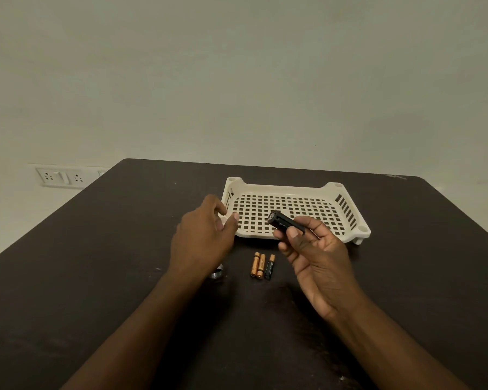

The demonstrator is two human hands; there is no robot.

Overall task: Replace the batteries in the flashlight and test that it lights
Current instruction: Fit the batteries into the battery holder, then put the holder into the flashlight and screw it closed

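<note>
My right hand (316,257) grips a short black cylinder (282,222), seemingly the flashlight's battery holder, with thumb and fingers, its end pointing up and left above the tray's front edge. My left hand (203,237) hovers to its left, fingers loosely curled and holding nothing. Three small batteries lie side by side on the dark table between my hands: two copper-coloured batteries (258,264) and one black and copper battery (269,266). A silvery threaded flashlight part (217,273) peeks out from under my left wrist, mostly hidden.
A white perforated plastic tray (350,237) with nothing in it sits on the dark table (96,263) just beyond my hands. A wall socket plate (61,177) is on the wall behind the table's left corner.
</note>
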